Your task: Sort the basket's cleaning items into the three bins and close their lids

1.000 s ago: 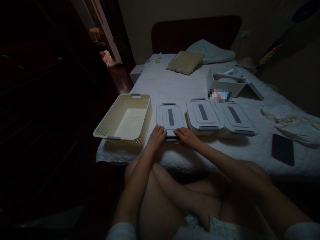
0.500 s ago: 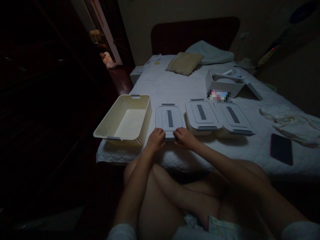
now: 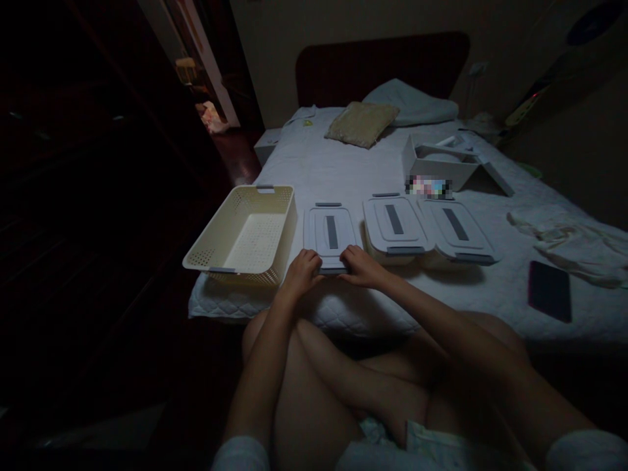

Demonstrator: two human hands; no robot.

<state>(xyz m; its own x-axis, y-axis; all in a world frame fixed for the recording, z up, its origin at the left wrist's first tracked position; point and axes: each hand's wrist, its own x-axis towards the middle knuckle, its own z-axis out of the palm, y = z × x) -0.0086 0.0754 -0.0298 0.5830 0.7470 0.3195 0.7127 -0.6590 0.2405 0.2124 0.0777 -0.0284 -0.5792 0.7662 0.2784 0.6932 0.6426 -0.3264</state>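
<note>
On the bed's near end lies a storage box with a white lid (image 3: pixel 316 230), which has a dark grey strip along its middle. My left hand (image 3: pixel 303 271) grips the left part of this lid's front edge, fingers curled over the top. At the right part of the same edge, my right hand (image 3: pixel 360 266) is closed in a like way, thumb low at the front. Between the hands, the grey front latch (image 3: pixel 332 270) shows. Two more lidded boxes, a middle one (image 3: pixel 411 227) and a right one (image 3: pixel 477 237), stand to the right.
A cream perforated basket (image 3: pixel 275 252) stands on the left. Farther back are an opened white carton (image 3: pixel 444 171) and a beige cushion (image 3: pixel 363 124). A dark tablet-like slab (image 3: pixel 549 291) and crumpled cloth (image 3: pixel 579 245) lie on the right. My crossed legs are below the bed's edge.
Both hands stay at the box's front edge. My right thumb has shifted slightly lower, and the front latch looks a little different between my hands.
</note>
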